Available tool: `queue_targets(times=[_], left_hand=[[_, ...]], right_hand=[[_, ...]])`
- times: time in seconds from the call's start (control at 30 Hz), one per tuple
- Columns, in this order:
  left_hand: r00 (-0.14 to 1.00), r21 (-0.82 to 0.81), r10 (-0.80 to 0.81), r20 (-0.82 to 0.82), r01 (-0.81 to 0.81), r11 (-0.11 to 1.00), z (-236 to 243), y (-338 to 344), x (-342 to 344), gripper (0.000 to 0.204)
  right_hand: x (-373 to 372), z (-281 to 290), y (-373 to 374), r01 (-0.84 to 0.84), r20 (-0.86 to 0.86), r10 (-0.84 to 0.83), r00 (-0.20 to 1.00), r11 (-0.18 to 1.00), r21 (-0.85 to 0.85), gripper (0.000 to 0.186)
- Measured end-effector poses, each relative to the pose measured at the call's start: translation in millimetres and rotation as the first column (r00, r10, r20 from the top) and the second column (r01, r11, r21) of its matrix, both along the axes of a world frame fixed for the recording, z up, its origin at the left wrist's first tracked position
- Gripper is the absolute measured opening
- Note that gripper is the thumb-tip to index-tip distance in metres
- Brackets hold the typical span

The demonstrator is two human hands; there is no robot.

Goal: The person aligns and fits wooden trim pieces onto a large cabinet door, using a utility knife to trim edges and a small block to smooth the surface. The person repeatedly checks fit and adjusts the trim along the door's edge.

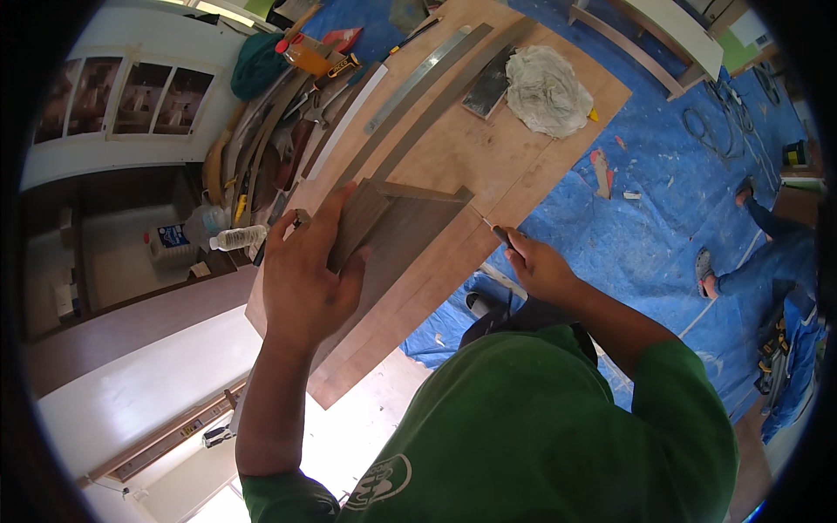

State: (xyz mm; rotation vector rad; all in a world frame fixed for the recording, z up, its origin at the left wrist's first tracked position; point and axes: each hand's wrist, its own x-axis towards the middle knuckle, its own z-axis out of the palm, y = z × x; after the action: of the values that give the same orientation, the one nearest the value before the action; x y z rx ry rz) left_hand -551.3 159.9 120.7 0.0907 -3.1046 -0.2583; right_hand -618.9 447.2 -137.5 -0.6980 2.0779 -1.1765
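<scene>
My left hand (305,283) grips the edge of a brown wood-grained panel (384,253), with the fingers over its far side and the thumb on the near side. The panel has raised edges along its far end, joined at a corner. In my right hand (542,266) is a slim hand tool (501,235) with a dark handle and a thin metal shaft. Its tip points left toward the workbench top (514,170), close to the panel's right corner. Whether the tip touches the wood I cannot tell.
On the bench lie a metal straightedge (418,77), a dark block (488,84) and a crumpled whitish cloth (547,90). Bottles, including an orange one (305,57), and tools crowd its left side. A blue tarp (645,227) covers the floor; another person's leg (754,257) is at right.
</scene>
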Motion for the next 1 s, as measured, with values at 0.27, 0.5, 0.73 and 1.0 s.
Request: queue_targets(times=[0.27,0.5,0.73,1.0], left_hand=[[0.999,-0.015,-0.023,-0.031,0.023,1.0,0,0,-1,0.074],[1.0,-0.033,-0.013,0.007,0.013,0.999,2,2,-1,0.074],[1.0,-0.002,0.0,0.001,0.0,1.0,1,3,-1,0.076],[0.998,-0.033,-0.039,-0.057,0.037,0.999,-1,3,-2,0.076]], right_hand=[[-15,-11,-28,0.026,0.011,-0.026,1.0,1.0,-0.014,0.038],[-16,-22,-34,-0.006,-0.022,0.005,1.0,1.0,-0.013,0.038],[-18,-15,-38,-0.011,-0.004,0.011,1.0,0.998,0.069,0.036],[0,-14,-8,-0.004,0.004,0.004,1.0,0.996,0.084,0.039]])
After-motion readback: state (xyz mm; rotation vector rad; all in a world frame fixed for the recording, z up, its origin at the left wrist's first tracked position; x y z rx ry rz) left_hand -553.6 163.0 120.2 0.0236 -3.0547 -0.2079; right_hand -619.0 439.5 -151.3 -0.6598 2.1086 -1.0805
